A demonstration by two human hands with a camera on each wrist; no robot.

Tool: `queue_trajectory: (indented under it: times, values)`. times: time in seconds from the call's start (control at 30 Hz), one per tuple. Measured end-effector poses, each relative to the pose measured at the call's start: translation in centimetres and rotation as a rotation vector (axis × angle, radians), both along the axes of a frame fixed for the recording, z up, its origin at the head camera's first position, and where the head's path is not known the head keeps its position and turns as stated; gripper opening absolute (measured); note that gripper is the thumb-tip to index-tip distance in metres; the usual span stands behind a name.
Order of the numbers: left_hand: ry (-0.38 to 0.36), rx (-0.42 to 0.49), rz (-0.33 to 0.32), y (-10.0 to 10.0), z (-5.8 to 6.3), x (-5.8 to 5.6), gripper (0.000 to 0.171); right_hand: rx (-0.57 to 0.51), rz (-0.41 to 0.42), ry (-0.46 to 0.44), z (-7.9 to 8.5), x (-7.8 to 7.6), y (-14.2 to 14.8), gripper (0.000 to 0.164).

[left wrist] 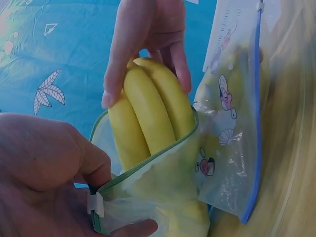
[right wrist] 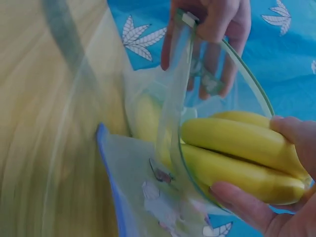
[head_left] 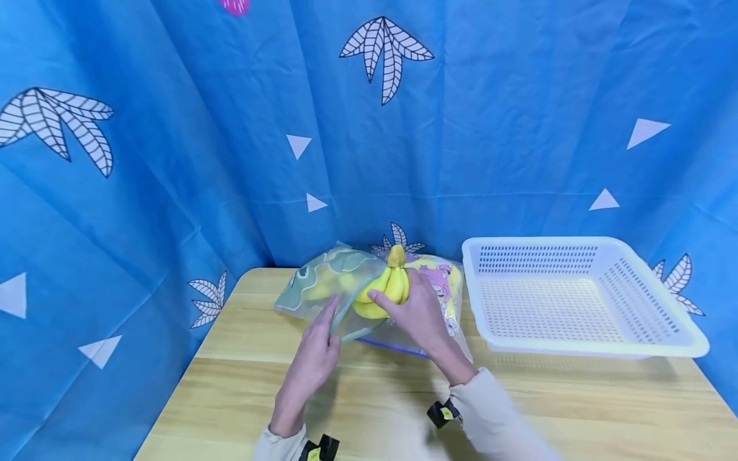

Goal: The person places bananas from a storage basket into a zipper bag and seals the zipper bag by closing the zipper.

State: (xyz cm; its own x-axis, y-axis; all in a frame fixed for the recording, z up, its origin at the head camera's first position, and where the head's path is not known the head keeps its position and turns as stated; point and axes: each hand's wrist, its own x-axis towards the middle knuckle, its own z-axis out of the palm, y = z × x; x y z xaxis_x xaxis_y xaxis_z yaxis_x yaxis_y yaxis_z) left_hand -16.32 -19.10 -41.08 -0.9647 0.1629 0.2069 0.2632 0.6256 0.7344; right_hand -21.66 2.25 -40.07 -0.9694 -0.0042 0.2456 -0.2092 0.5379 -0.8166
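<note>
My right hand [head_left: 423, 317] grips a bunch of yellow bananas [head_left: 394, 288] by its stem end, thumb on one side and fingers on the other. The tips of the bananas [right wrist: 237, 158] point into the mouth of a clear zip bag [head_left: 314, 282] with a green edge. At that mouth, my left hand [head_left: 311, 358] holds the rim beside the white zip slider [left wrist: 96, 204] and keeps the opening wide. More yellow fruit shows blurred through the bag's wall. Part of the bunch is inside the rim in the left wrist view.
A second zip bag [head_left: 450, 288], blue-edged and printed with cartoons, lies filled with yellow contents behind the right hand. A white plastic basket [head_left: 484, 320] stands at the right of the wooden table [head_left: 230, 384]. Blue patterned cloth [head_left: 490, 128] hangs behind.
</note>
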Motion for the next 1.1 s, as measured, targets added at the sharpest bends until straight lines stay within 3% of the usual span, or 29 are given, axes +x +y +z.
queue_trajectory:
  times: [0.1, 0.2, 0.4, 0.5, 0.63, 0.83, 0.97, 1.1]
  values:
    - [-0.006, 0.018, 0.015, -0.2, 0.2, -0.1, 0.073, -0.011, 0.023, 0.034, -0.3, 0.3, -0.2, 0.066]
    - [-0.018, 0.032, 0.041, -0.3, 0.1, -0.1, 0.072, 0.0, 0.102, 0.07, -0.9, 0.8, 0.2, 0.071]
    - [-0.023, 0.027, 0.039, -0.2, 0.2, -0.3, 0.072, 0.118, 0.329, 0.245, -1.1, 1.6, 0.7, 0.074]
    - [-0.023, 0.032, 0.034, -0.2, 0.2, -0.4, 0.072, 0.192, 0.369, 0.301, -0.6, 1.7, 0.6, 0.076]
    - [-0.032, 0.047, 0.031, -0.3, 0.1, -0.3, 0.071, 0.255, 0.321, 0.333, -0.6, 1.4, 0.0, 0.075]
    - [-0.069, 0.079, 0.033, 0.0, 0.0, -0.2, 0.072, 0.173, 0.165, 0.267, -1.4, 1.2, -0.7, 0.073]
    - [-0.057, 0.079, 0.059, -0.1, 0.1, -0.3, 0.072, 0.096, 0.153, 0.191, -0.8, 2.0, 0.0, 0.074]
    - [-0.031, 0.072, 0.06, -0.4, 0.3, -0.4, 0.071, 0.125, 0.182, 0.162, 0.1, 2.6, 1.4, 0.079]
